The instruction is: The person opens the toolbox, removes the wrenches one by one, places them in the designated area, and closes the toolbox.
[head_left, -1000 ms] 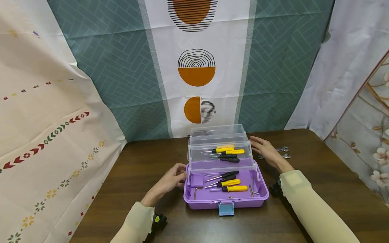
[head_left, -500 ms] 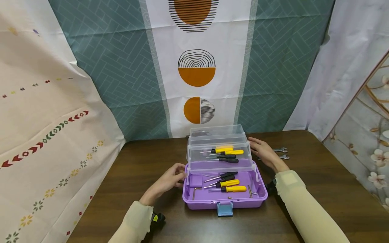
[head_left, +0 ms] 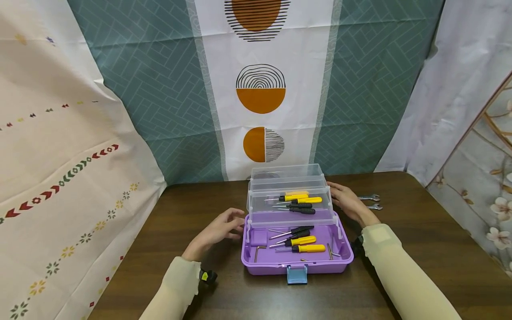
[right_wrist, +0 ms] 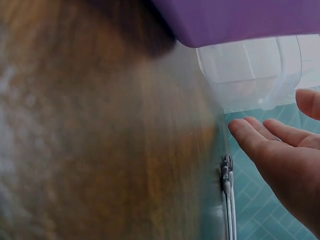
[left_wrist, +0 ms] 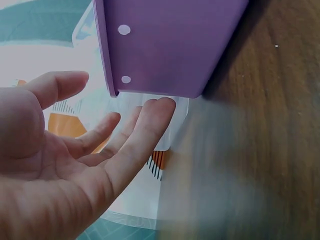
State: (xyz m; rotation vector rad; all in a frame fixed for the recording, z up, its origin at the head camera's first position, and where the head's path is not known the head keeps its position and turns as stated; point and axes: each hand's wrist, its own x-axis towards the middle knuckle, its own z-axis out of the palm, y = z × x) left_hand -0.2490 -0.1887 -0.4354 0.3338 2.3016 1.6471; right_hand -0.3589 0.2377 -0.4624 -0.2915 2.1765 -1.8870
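A purple toolbox (head_left: 298, 268) stands with its lid up and its clear tiered trays (head_left: 291, 218) raised behind. Yellow-handled screwdrivers (head_left: 312, 248) and black-handled screwdrivers (head_left: 303, 229) lie in the base and on a clear tray, along with several hex keys (head_left: 256, 253) in the base. My left hand (head_left: 219, 231) is beside the box's left wall, fingers loosely bent; the left wrist view shows its fingertips close to the purple side (left_wrist: 165, 50), holding nothing. At the right, my right hand (head_left: 350, 202) has its fingers extended next to the clear trays, with nothing in it.
Two open-ended wrenches (head_left: 374, 206) lie on the dark wooden table (head_left: 192, 200) just right of my right hand. A blue latch (head_left: 297, 274) hangs at the box's front. Patterned cloth (head_left: 180, 111) hangs behind the table and along both sides.
My left hand has shifted slightly left and up, off the box's left wall. My right hand keeps almost the same place by the trays. The box and tools stay put.
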